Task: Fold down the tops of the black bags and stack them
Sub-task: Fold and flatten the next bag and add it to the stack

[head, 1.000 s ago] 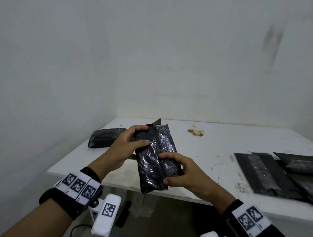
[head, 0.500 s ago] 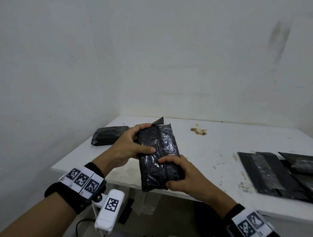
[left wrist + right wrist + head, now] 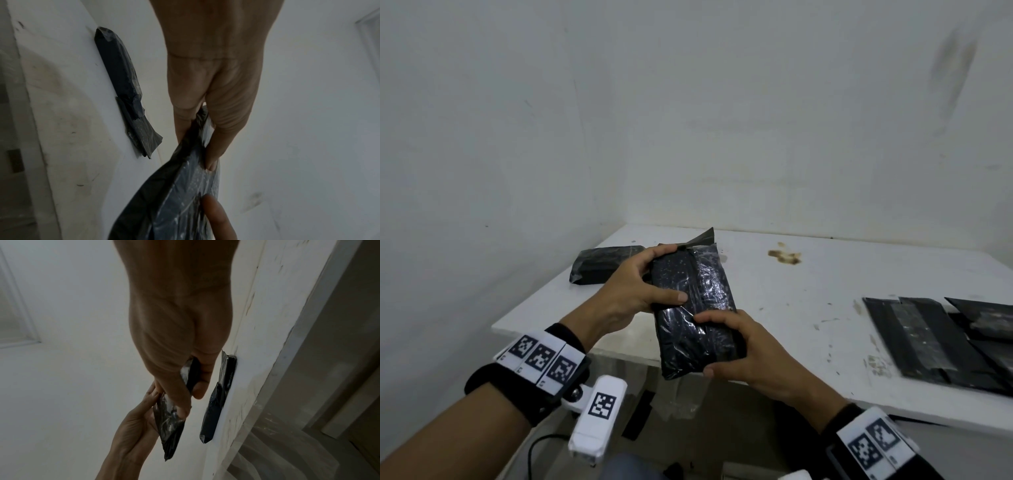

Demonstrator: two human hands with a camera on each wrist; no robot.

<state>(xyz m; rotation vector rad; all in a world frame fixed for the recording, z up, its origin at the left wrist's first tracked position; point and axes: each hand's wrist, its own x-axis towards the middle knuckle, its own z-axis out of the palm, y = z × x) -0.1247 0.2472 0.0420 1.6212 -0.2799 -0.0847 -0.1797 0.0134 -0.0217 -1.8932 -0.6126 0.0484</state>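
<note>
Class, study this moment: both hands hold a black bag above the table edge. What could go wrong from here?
1. The held bag hangs partly past the table edge; if the left hand or right hand slips, it may fall to the floor.
2. Its top flap sticks up, so the fold could spring open.
3. The folded bag lies near the corner; careless stacking might nudge it off.

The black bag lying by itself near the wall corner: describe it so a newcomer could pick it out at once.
Start at the white table and go to its far left corner, where the two walls meet. There a filled black bag lies flat on the tabletop, just beyond the left hand. Unlike the bag held in both hands it rests untouched, and unlike the flat black bags at the right edge it is plump.
</note>
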